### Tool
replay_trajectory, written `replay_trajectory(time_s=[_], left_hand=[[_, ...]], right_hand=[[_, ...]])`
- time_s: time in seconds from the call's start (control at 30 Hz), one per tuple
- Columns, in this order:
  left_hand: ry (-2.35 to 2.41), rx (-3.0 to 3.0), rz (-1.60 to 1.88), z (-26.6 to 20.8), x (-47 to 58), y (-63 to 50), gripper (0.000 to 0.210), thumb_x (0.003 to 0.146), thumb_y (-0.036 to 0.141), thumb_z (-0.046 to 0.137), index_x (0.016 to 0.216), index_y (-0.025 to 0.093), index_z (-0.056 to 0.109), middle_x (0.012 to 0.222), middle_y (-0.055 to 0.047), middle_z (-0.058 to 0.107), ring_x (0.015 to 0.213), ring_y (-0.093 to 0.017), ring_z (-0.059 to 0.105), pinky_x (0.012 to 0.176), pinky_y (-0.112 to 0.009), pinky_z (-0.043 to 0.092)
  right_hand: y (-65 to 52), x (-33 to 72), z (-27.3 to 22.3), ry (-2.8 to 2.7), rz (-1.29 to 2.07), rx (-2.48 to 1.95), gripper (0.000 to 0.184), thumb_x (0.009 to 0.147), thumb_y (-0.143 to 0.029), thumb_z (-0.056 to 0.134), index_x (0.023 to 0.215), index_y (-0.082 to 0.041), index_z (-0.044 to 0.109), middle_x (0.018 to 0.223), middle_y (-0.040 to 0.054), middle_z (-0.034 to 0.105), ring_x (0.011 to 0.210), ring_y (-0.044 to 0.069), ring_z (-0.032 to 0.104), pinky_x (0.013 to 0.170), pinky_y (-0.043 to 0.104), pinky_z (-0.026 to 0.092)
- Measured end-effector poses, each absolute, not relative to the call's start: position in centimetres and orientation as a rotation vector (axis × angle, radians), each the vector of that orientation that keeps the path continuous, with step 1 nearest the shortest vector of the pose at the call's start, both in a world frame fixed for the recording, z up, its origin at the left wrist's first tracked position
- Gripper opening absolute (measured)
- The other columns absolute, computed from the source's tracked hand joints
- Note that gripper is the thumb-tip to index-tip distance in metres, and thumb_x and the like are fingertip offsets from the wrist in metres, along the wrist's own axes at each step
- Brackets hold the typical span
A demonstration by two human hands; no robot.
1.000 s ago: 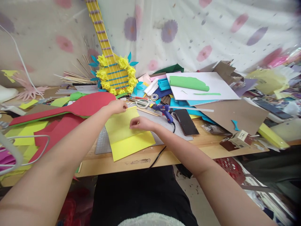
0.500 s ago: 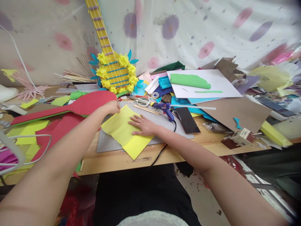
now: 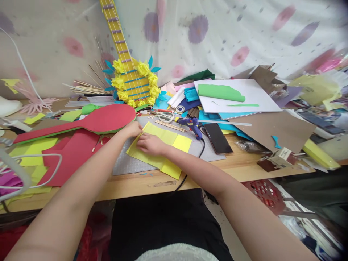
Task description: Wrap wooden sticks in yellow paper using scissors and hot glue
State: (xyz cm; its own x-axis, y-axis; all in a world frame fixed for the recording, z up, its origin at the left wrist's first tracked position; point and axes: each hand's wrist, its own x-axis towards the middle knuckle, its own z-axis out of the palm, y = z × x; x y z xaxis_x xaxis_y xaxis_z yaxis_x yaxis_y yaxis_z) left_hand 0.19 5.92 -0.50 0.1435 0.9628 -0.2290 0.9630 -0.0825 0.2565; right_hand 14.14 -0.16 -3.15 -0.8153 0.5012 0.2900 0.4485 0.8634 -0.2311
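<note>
A yellow sheet of thin paper point(image 3: 168, 135), brighter along its right side, lies at a slant over the grey cutting mat point(image 3: 122, 161). At its upper left edge my left hand point(image 3: 133, 129) is closed, fingertips pinched on the paper. My right hand point(image 3: 152, 144) rests on the sheet just beside it, fingers bent and pressed at the same left edge. Left of my hands lies a red guitar-shaped cutout point(image 3: 111, 117) with a green underside. Thin wooden sticks point(image 3: 170, 125), white-handled scissors point(image 3: 165, 116) and a blue glue gun point(image 3: 194, 127) lie behind the sheet.
A black phone point(image 3: 218, 137) lies right of the glue gun, whose black cord point(image 3: 202, 148) runs over the table's front edge. A yellow paper guitar point(image 3: 136, 85) stands at the back. White board point(image 3: 261, 96), brown card point(image 3: 282, 127) and a small box point(image 3: 277, 159) occupy the right.
My right hand has slid left from the middle of the sheet to its left edge, and its spread fingers have curled in. The yellow paper has turned and shifted slightly right.
</note>
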Motion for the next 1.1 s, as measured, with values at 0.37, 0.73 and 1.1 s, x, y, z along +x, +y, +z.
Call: replay_trajectory(time_s=[0.37, 0.73, 1.1], left_hand=[[1.772, 1.878, 0.127, -0.1, -0.4, 5.8, 0.014, 0.064, 0.021, 0.050, 0.065, 0.015, 0.063, 0.059, -0.001, 0.061, 0.056, -0.013, 0.056, 0.054, -0.021, 0.044], [1.858, 2.173, -0.069, 0.6, 0.1, 5.5, 0.022, 0.068, 0.024, 0.049, 0.076, 0.016, 0.068, 0.062, -0.003, 0.065, 0.060, -0.014, 0.056, 0.054, -0.020, 0.039], [1.881, 2.191, -0.036, 0.2, 0.0, 5.6, 0.021, 0.067, 0.023, 0.052, 0.078, 0.018, 0.070, 0.083, -0.004, 0.070, 0.075, -0.015, 0.060, 0.060, -0.019, 0.041]], right_hand=[[0.0, 13.6, -5.8, -2.528, -0.025, -1.090, 0.030, 0.086, -0.026, 0.039, 0.107, -0.013, 0.056, 0.097, 0.0116, 0.054, 0.091, 0.023, 0.042, 0.084, 0.036, 0.035], [-0.2, 13.7, -5.6, -2.594, -0.040, -1.070, 0.032, 0.085, -0.025, 0.040, 0.112, -0.022, 0.057, 0.098, 0.0102, 0.051, 0.090, 0.023, 0.042, 0.077, 0.037, 0.034], [0.1, 13.8, -5.5, -2.639, -0.004, -0.993, 0.035, 0.087, -0.026, 0.038, 0.117, -0.027, 0.056, 0.114, 0.0113, 0.046, 0.098, 0.023, 0.040, 0.083, 0.038, 0.033]])
